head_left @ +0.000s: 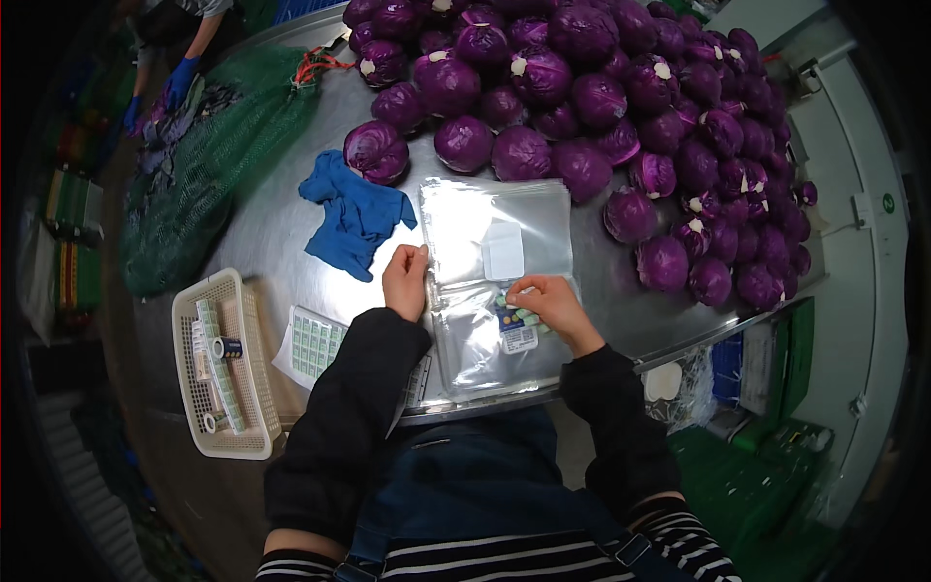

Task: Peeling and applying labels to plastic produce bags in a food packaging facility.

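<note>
Navy apron (465, 475) cloth sits closest, below the metal tabletop's (281, 233) edge. Just beyond, on the tabletop, lie clear, flat plastic bags (461, 354), with a blue, white and green printed label (520, 339) on their lower part. The right hand (553, 308) has its thumb and forefinger close at the label's upper end; I cannot tell whether they clamp it. The left hand's (405, 281) fingers lie together at the bags' left edge, their grip unclear. The slick film could slide or wrinkle if pulled unevenly, probably leaving the label creased or crooked. Farther out lie a crumpled blue cloth (354, 213), a green-printed label sheet (316, 347), a cream perforated plastic basket (264, 388) and heaped round purple cabbages (582, 170).
</note>
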`<state>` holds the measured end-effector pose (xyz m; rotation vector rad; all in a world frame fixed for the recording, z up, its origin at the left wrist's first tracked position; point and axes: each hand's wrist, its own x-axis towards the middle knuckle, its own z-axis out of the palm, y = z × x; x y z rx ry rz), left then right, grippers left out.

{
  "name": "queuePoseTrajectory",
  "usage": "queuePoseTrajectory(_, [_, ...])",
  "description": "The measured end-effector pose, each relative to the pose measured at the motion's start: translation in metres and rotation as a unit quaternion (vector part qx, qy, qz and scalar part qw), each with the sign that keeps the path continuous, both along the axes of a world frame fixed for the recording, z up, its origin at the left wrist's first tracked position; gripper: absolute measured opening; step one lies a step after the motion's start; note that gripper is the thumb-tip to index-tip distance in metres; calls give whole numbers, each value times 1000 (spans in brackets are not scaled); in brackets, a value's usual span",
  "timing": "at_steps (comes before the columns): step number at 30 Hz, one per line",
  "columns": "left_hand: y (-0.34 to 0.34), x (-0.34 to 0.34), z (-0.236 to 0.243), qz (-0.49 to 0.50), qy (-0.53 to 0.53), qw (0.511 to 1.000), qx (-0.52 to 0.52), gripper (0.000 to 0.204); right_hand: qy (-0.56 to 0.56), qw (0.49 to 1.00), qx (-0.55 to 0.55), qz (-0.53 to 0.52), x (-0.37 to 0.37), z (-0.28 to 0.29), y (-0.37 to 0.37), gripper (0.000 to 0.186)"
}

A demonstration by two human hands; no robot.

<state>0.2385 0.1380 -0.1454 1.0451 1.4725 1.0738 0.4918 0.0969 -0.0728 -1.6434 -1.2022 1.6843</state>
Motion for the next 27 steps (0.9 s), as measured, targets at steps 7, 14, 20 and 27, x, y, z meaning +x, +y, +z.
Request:
queuePoseTrajectory(7, [-53, -7, 29, -284, 221, 902, 240, 47, 166, 981, -70, -70, -3, 10, -4, 15])
queuePoseTrajectory(14, [-57, 12, -8, -563, 269, 742, 246, 41, 180, 979, -51, -74, 10, 23, -8, 16])
queuePoseTrajectory(20, [-30, 20, -11, -247, -59, 966, -56, 13, 192, 980, -51, 22, 8, 30, -23, 17])
queuePoseTrajectory(27, [-9, 7, 36, -147, 73, 983, 82, 12, -38, 998, 22, -43, 1, -43, -9, 18])
